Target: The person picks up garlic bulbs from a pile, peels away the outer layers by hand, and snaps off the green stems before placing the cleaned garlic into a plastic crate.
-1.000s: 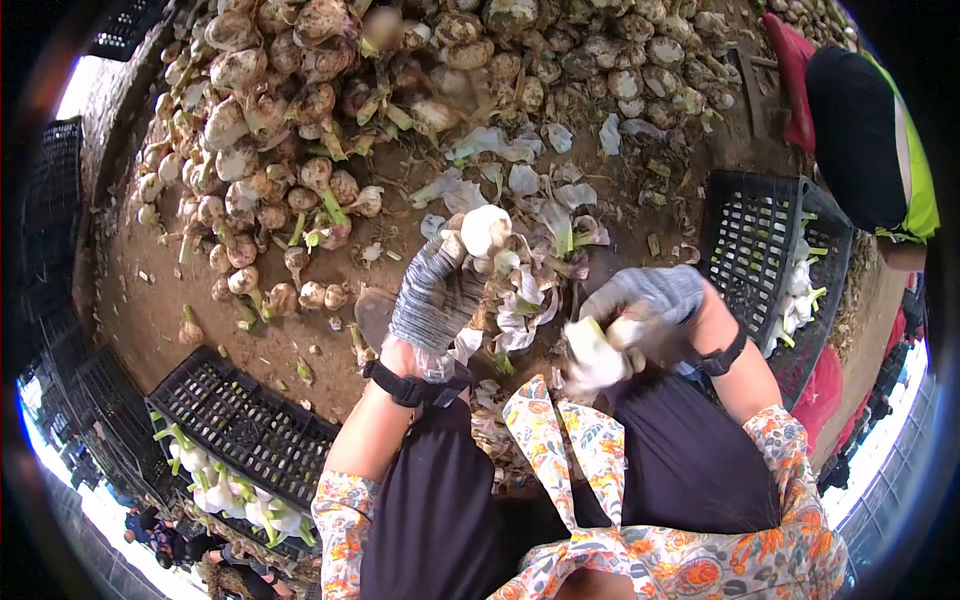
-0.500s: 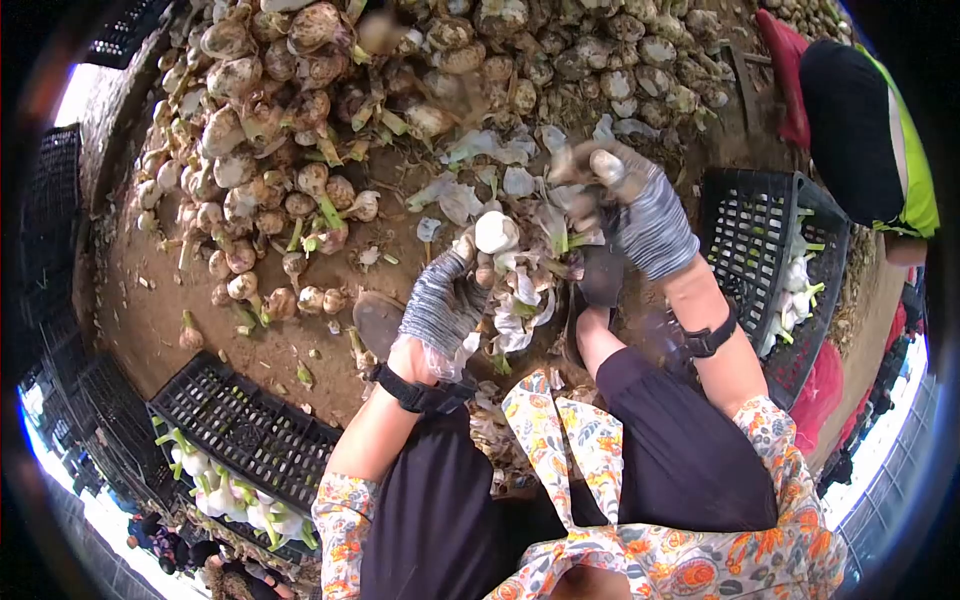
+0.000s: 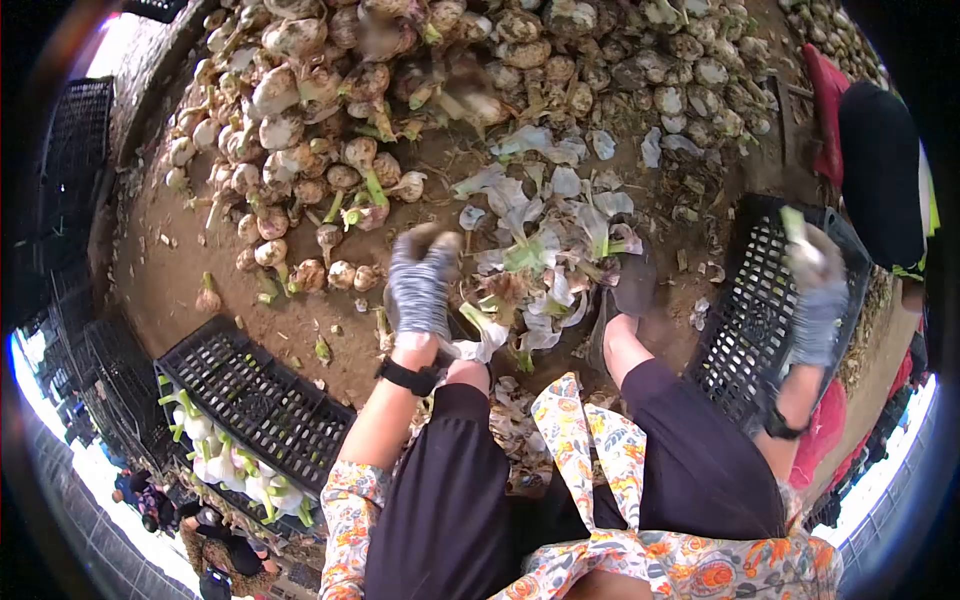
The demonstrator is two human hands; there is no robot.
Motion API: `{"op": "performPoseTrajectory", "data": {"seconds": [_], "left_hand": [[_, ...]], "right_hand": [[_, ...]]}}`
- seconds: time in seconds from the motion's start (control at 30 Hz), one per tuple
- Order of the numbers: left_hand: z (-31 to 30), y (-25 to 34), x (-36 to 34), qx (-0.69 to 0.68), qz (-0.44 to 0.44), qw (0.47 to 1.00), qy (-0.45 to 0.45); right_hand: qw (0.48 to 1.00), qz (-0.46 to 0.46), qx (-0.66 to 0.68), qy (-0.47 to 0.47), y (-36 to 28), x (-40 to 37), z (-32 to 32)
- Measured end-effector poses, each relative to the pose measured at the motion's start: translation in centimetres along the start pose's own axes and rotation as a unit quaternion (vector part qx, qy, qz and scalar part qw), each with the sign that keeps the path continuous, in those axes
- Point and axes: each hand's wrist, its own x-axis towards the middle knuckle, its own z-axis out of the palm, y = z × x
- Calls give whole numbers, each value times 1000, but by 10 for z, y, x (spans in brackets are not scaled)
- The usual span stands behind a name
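Observation:
My left hand [image 3: 424, 284], in a grey striped glove, hovers above the ground left of the peeled skins [image 3: 540, 250]; its fingers are curved and apart, with nothing visible between them. My right hand [image 3: 818, 275] is over the black crate [image 3: 748, 300] on the right. Its fingers are closed on a pale garlic bulb with a green stem [image 3: 793, 225], which points up and away from me. The large pile of unpeeled garlic [image 3: 300, 120] spreads across the ground in front. Peeled garlic [image 3: 225, 460] with green stems shows in the left crate [image 3: 262, 400].
Part of a person in dark clothing [image 3: 880, 170] is at the upper right, beside a red sack [image 3: 826, 110]. Stacked black crates [image 3: 75, 230] line the far left. More people [image 3: 215, 550] appear at the lower left. Skins lie near my feet.
My right hand has moved right, from the skins to the right crate, with the garlic. My left hand has moved away from the white bulb and opened. The view has shifted.

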Motion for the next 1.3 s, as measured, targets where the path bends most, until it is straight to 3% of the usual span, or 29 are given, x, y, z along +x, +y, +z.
{"op": "performPoseTrajectory", "data": {"seconds": [0.03,0.1,0.13,0.17,0.2,0.23,0.27,0.3,0.37,0.47,0.53,0.57,0.6,0.63,0.67,0.7,0.73,0.77,0.83,0.87,0.9,0.97,1.03,1.1,1.17,1.23,1.3], "left_hand": [[-12,-7,11,-24,22,997,65],[-39,-21,36,34,63,990,123],[-46,-17,40,93,75,986,116],[-46,-17,41,93,76,986,117],[-39,-8,37,248,192,947,71],[-35,-3,36,393,299,869,22],[-38,-11,48,492,410,768,26],[-28,-2,51,492,412,767,23],[-1,26,55,702,75,708,4],[-12,-1,94,664,159,731,9],[-15,-14,92,609,275,743,29],[-16,-14,82,609,276,743,27],[-15,-13,69,455,212,864,-32],[-11,-9,53,280,136,946,-91],[-7,-6,36,92,52,984,-146],[-1,-3,18,-100,-39,975,-194],[8,1,-3,131,230,932,-247],[11,0,-5,253,342,867,-259],[26,8,-21,250,352,858,-277],[33,18,-27,289,413,822,-267],[38,15,-29,285,413,822,-270],[47,10,-34,136,284,913,-259],[50,18,-40,79,251,930,-259],[46,14,-37,-20,80,933,-351],[48,8,-39,-40,77,928,-363],[54,9,-44,5,96,949,-300],[55,14,-45,-16,64,952,-300]], "right_hand": [[982,167,77,33,30,-1,-31],[970,96,-213,69,107,-2,-100],[970,95,-212,69,105,-7,-108],[944,91,-310,69,103,-12,-115],[908,87,-405,67,101,-13,-117],[908,88,-405,67,88,-11,-105],[949,44,-306,59,64,-9,-79],[978,2,-204,51,36,-8,-52],[999,-22,-36,-14,-21,-11,0],[982,-60,69,-166,-92,-18,55],[948,-83,152,-268,-102,-24,94],[923,-92,186,-323,-104,-26,111],[893,-46,218,-391,-108,-27,126],[855,0,249,-455,-111,-27,139],[856,4,248,-453,-112,-28,153],[852,-68,270,-442,-110,-29,166],[844,-140,289,-429,-115,-30,171],[829,-88,299,-464,-122,-31,171],[855,-156,248,-429,-120,-39,180],[861,-137,265,-413,-111,-46,190],[866,-112,284,-397,-107,-50,195],[898,-58,203,-386,-97,-53,195],[887,-54,243,-389,-103,-47,183],[874,-47,284,-392,-106,-44,178],[876,-91,280,-382,-106,-42,177],[883,-89,264,-377,-103,-44,179],[892,-88,246,-370,-99,-45,180]]}}
